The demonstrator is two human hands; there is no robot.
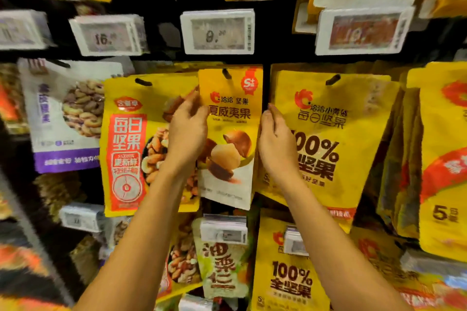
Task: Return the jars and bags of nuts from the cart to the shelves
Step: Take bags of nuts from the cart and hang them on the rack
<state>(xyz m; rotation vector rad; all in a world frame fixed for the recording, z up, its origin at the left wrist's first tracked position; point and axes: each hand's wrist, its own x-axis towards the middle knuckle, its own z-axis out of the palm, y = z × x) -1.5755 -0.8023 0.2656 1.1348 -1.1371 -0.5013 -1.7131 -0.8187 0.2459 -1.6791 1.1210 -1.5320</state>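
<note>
A yellow and white bag of macadamia nuts (231, 118) hangs at the middle of the rack, its top hole at a black peg. My left hand (188, 131) grips the bag's left edge, fingers curled around it. My right hand (274, 144) holds the bag's right edge, fingers behind it. Both forearms reach up from below. The cart and any jars are out of sight.
Beside the bag hang a yellow mixed-nut bag with a red label (131, 144) on the left and a yellow "100%" bag (328, 139) on the right. White price tags (218, 31) line the rail above. More bags (288, 272) hang below and at the far right.
</note>
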